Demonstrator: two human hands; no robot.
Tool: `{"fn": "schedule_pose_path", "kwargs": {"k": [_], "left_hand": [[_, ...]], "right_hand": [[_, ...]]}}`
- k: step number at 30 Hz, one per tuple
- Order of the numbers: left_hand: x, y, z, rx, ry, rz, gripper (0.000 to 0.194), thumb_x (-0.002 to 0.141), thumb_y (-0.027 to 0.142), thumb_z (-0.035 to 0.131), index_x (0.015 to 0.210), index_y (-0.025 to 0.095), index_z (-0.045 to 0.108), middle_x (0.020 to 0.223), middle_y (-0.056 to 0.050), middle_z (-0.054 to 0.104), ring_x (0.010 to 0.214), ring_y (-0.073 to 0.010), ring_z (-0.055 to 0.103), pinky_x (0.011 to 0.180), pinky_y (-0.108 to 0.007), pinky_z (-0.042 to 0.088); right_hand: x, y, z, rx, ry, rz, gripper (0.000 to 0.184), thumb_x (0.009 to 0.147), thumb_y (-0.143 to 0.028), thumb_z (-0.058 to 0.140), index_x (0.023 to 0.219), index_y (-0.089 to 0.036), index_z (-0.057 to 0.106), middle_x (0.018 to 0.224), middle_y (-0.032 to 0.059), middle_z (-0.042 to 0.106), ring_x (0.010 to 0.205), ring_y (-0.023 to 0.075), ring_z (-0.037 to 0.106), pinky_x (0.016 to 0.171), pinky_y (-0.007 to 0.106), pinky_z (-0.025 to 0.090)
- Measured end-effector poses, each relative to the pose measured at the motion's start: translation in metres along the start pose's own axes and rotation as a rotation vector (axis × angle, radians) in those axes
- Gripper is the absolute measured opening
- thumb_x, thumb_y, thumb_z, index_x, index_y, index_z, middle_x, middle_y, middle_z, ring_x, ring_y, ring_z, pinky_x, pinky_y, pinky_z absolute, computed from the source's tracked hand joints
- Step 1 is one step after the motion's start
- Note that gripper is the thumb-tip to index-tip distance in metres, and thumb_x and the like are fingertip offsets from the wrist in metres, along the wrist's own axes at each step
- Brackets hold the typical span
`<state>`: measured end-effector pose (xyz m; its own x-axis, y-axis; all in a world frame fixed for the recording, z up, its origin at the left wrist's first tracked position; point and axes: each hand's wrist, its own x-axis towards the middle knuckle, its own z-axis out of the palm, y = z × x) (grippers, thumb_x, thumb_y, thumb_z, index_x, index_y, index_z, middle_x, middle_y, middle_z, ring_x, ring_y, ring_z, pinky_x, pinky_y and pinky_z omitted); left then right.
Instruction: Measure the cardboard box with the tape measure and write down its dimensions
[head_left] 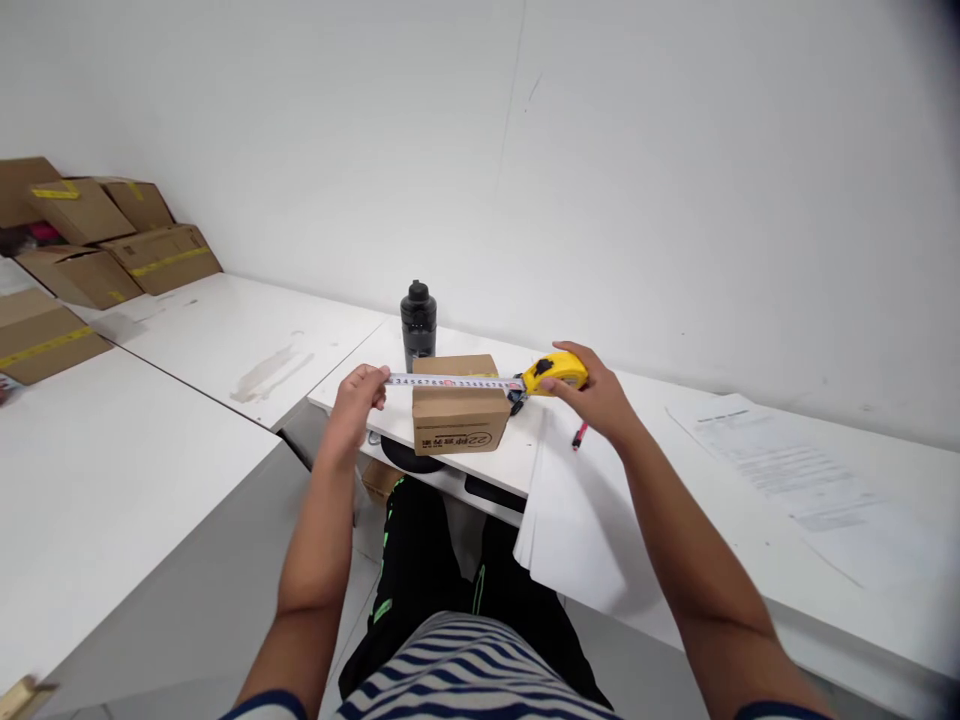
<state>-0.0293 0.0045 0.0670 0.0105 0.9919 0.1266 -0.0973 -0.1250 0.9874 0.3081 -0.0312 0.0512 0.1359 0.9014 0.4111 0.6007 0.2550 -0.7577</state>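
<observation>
A yellow tape measure [568,371] is gripped in my right hand [600,393], just right of a small cardboard box [459,408]. Its white blade [465,382] stretches leftward across the top of the box. At the far end, my left hand [358,402] pinches the blade's tip between thumb and finger, left of the box. Printed dark characters show on the box's near side. A dark object [516,404], partly hidden, lies against the box's right side below the blade.
Behind the box stands a black bottle [418,322]. White paper sheets [581,530] hang over the table's front edge, with a red pen [580,436] near them. A printed sheet [772,460] lies to the right. Several cardboard boxes [161,257] are stacked at far left.
</observation>
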Motion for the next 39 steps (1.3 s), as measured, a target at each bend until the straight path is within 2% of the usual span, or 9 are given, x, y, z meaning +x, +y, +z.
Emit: {"fn": "schedule_pose_path", "kwargs": {"k": [3,6,11,17,22,25,31,35,39], "left_hand": [[0.027,-0.019,-0.013,0.239,-0.093,-0.161,0.039,0.071,0.050,0.070,0.064,0.019,0.047,0.054,0.006,0.044,0.049,-0.0080,0.041,0.052,-0.024,0.033],[0.032,-0.038,-0.002,0.363,-0.234,-0.236,0.045,0.071,0.058,0.069,0.066,0.020,0.046,0.057,0.005,0.047,0.051,-0.0103,0.044,0.053,-0.025,0.035],[0.022,-0.044,0.020,0.481,-0.159,-0.165,0.050,0.073,0.066,0.064,0.064,0.021,0.044,0.055,0.004,0.045,0.052,-0.0114,0.041,0.050,-0.024,0.029],[0.021,-0.024,0.011,0.564,-0.215,-0.111,0.047,0.076,0.061,0.062,0.058,0.021,0.045,0.053,0.003,0.044,0.052,-0.0118,0.039,0.050,-0.026,0.030],[0.044,0.007,0.018,0.549,-0.234,0.021,0.041,0.081,0.057,0.058,0.064,0.021,0.048,0.057,0.001,0.049,0.057,-0.0138,0.046,0.058,-0.028,0.039],[0.077,0.019,0.039,0.603,-0.391,0.164,0.037,0.087,0.053,0.053,0.069,0.021,0.047,0.066,0.000,0.054,0.065,-0.0145,0.050,0.066,-0.028,0.042],[0.126,-0.009,0.078,0.937,-0.491,0.251,0.034,0.091,0.048,0.047,0.073,0.020,0.053,0.082,-0.006,0.063,0.079,-0.0207,0.057,0.073,-0.032,0.043],[0.131,-0.028,0.077,1.009,-0.576,0.217,0.043,0.089,0.053,0.047,0.064,0.019,0.055,0.073,-0.005,0.060,0.071,-0.0206,0.055,0.066,-0.032,0.039],[0.129,-0.030,0.075,0.988,-0.546,0.265,0.046,0.087,0.056,0.050,0.059,0.020,0.055,0.072,-0.006,0.059,0.068,-0.0202,0.053,0.063,-0.032,0.036]], "right_hand": [[0.012,0.019,0.000,-0.079,-0.066,0.040,0.067,0.077,-0.057,0.069,0.135,-0.028,0.055,0.112,0.0063,0.068,0.089,0.0235,0.066,0.080,0.042,0.055],[0.013,0.016,0.012,-0.114,-0.133,-0.005,0.065,0.078,-0.059,0.066,0.135,-0.030,0.054,0.120,0.0059,0.067,0.098,0.0250,0.065,0.086,0.044,0.054],[0.012,0.005,0.021,-0.182,-0.135,-0.015,0.063,0.081,-0.061,0.062,0.135,-0.032,0.052,0.130,0.0056,0.064,0.108,0.0268,0.063,0.091,0.045,0.051],[0.005,0.005,0.014,-0.259,-0.027,-0.013,0.060,0.076,-0.062,0.066,0.125,-0.029,0.059,0.115,0.0045,0.070,0.093,0.0250,0.067,0.084,0.042,0.052],[-0.040,-0.025,0.021,-0.210,0.116,-0.027,0.073,0.073,-0.062,0.070,0.132,-0.024,0.052,0.112,0.0083,0.069,0.086,0.0255,0.069,0.075,0.041,0.056],[-0.076,-0.052,0.039,-0.216,0.159,-0.138,0.067,0.080,-0.056,0.067,0.136,-0.025,0.048,0.122,0.0117,0.064,0.100,0.0279,0.067,0.075,0.042,0.059],[-0.097,-0.071,0.080,-0.339,0.220,-0.206,0.046,0.092,-0.035,0.054,0.135,-0.021,0.053,0.126,0.0151,0.062,0.105,0.0268,0.067,0.063,0.034,0.061],[-0.088,-0.066,0.086,-0.338,0.141,-0.255,0.045,0.093,-0.030,0.051,0.136,-0.017,0.052,0.134,0.0140,0.062,0.117,0.0269,0.065,0.070,0.032,0.062],[-0.084,-0.066,0.085,-0.311,0.109,-0.232,0.049,0.093,-0.032,0.052,0.140,-0.020,0.049,0.136,0.0130,0.062,0.117,0.0285,0.065,0.074,0.036,0.063]]}}
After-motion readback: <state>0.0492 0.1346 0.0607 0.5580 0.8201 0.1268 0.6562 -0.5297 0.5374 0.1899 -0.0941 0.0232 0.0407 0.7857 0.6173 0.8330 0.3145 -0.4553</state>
